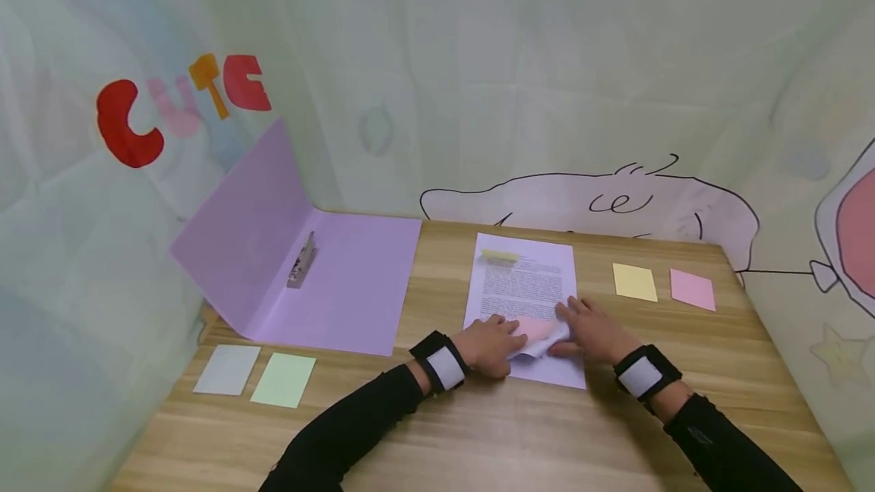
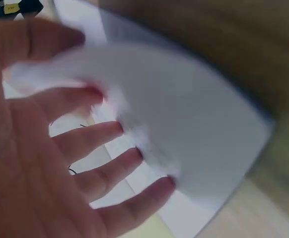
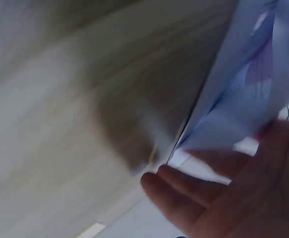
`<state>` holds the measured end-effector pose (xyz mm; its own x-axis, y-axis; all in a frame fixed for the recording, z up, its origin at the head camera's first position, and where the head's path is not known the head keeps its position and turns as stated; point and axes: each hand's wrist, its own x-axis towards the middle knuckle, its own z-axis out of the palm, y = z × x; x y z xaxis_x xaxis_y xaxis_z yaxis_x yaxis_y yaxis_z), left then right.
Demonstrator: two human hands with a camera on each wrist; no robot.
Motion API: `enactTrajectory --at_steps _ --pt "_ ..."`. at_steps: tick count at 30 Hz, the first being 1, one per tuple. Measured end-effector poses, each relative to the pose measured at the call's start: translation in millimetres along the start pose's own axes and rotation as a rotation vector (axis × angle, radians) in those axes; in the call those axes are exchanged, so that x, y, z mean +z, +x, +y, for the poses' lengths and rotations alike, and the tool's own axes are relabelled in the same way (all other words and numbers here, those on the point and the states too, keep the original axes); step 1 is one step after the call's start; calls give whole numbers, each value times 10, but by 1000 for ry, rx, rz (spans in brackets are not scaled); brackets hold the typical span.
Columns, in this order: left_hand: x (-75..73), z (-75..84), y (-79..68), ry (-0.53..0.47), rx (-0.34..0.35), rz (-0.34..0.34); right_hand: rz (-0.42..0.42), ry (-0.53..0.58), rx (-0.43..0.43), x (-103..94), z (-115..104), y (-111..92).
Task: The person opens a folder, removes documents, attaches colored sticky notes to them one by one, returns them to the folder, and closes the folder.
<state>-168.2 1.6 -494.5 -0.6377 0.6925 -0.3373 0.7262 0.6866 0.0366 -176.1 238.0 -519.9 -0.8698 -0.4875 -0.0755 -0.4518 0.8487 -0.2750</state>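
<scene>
A printed sheet (image 1: 522, 288) lies on the table, its lower edge curled up over white paper beneath. On its lower part is a pink sticky note (image 1: 535, 327); a yellow sticky note (image 1: 500, 256) is near its top. My left hand (image 1: 488, 346) holds the raised edge at the left, fingers on the upper side and thumb by the lower edge. At the right side my right hand (image 1: 595, 331) grips the curled edge between thumb and fingers. In the left wrist view the lifted paper (image 2: 184, 109) spans thumb and fingers. Blur hides the exact contact in the right wrist view.
Left of the sheet stands an opened purple folder (image 1: 362, 279) with a metal clip (image 1: 301, 260). A white note (image 1: 227, 370) and a green note (image 1: 283, 380) lie in front of it. Yellow (image 1: 634, 282) and pink (image 1: 693, 289) notes lie right. A printed curtain (image 1: 478, 82) hangs behind.
</scene>
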Motion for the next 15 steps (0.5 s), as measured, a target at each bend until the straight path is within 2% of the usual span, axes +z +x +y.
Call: enactTrajectory --at_steps 3,7,9,11,15 --pt "27 -66 2 -103 27 89 93 34 40 11 6 15" --pt "36 -230 -25 -394 40 224 161 36 112 3 -15 -21" --pt "25 -316 -65 -569 31 251 145 9 125 3 -36 -42" --pt "11 -384 -119 -702 23 268 124 -37 94 12 -57 -52" --pt "-24 -450 -225 -876 -5 298 81 -55 41 49 -103 -57"
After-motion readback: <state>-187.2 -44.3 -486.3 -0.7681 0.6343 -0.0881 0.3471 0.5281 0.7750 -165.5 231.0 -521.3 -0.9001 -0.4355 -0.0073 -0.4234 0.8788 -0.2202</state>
